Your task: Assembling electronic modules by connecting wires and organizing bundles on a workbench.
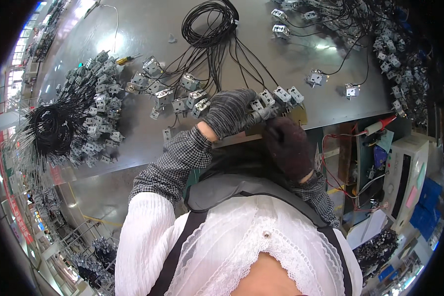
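Note:
My left hand, in a grey striped glove, reaches over the table's near edge. Its fingers are closed at the end of a row of small silvery metal housings with black cables, and they pinch one of them. Close beside it on the right is my right hand, in a dark maroon glove. Its fingers are curled in, hiding whatever they hold. Two more metal housings sit just beyond the right hand. To the left of my left hand lies a cluster of similar housings, cabled to a black cable coil.
A large bundle of cabled housings covers the metal table's left side. More housings are heaped at the far right. A yellow-handled screwdriver lies at the left. Below the right edge stand a red probe and a pale instrument box.

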The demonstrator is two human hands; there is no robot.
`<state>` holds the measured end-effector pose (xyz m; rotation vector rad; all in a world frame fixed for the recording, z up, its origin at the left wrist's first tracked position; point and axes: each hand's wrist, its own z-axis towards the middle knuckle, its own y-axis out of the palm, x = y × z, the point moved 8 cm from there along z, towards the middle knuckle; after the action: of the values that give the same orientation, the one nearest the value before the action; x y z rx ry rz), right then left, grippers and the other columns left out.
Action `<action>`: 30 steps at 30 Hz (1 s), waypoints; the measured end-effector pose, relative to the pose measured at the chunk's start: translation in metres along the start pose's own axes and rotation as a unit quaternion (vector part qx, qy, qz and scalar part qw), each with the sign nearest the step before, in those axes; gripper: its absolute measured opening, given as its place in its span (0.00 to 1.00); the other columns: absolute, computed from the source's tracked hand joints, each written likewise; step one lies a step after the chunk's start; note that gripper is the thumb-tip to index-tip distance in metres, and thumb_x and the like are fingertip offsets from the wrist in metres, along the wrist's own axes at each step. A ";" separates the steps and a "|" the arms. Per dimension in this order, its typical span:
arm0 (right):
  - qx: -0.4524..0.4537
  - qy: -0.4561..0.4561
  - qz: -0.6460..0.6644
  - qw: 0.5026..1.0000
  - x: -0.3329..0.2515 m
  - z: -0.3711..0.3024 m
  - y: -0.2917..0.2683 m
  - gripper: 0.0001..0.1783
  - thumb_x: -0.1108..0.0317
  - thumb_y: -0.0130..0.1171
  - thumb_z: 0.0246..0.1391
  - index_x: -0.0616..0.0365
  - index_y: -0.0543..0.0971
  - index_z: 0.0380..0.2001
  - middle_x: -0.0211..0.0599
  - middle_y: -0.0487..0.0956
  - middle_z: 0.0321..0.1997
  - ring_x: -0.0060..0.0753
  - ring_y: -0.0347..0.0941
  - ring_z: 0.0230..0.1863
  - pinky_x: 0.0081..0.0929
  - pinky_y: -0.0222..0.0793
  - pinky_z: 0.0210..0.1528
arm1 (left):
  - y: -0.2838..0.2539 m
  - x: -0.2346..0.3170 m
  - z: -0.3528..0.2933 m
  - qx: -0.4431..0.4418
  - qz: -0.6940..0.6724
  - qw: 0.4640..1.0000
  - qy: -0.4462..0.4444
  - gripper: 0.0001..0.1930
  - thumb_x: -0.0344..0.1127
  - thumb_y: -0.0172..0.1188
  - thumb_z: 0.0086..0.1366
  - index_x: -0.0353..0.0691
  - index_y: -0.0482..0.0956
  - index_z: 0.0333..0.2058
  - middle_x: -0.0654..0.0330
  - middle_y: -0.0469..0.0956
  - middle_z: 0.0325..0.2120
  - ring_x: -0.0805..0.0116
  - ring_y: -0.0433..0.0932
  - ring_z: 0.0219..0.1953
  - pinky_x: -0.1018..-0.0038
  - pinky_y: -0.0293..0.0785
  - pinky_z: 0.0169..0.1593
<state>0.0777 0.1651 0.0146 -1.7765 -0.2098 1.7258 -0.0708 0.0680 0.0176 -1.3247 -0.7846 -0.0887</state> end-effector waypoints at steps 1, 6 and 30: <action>0.017 -0.013 -0.014 1.000 0.000 -0.003 0.004 0.16 0.67 0.65 0.65 0.61 0.81 0.53 0.41 0.84 0.38 0.35 0.81 0.40 0.34 0.77 0.46 | 0.003 -0.003 0.000 -0.009 -0.010 1.000 -0.009 0.24 0.53 0.71 0.66 0.38 0.85 0.48 0.53 0.86 0.30 0.55 0.87 0.32 0.63 0.83 0.39; 0.006 0.216 0.373 0.902 0.016 -0.025 0.027 0.14 0.66 0.67 0.65 0.61 0.80 0.49 0.40 0.82 0.35 0.37 0.79 0.37 0.37 0.76 0.43 | -0.001 0.000 -0.004 -0.005 -0.036 0.999 0.000 0.24 0.54 0.73 0.64 0.38 0.86 0.47 0.52 0.86 0.31 0.56 0.87 0.32 0.63 0.82 0.38; -0.040 0.296 0.455 0.839 0.017 -0.028 0.037 0.20 0.55 0.60 0.71 0.63 0.75 0.52 0.34 0.81 0.44 0.32 0.77 0.38 0.34 0.76 0.43 | -0.001 0.016 -0.008 0.100 0.057 0.993 0.036 0.26 0.59 0.75 0.60 0.37 0.85 0.37 0.53 0.83 0.25 0.55 0.85 0.27 0.61 0.80 0.34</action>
<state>0.0948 0.1357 -0.0219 -2.6036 0.9950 1.5866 -0.0556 0.0663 0.0271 -1.1662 -0.6384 0.0331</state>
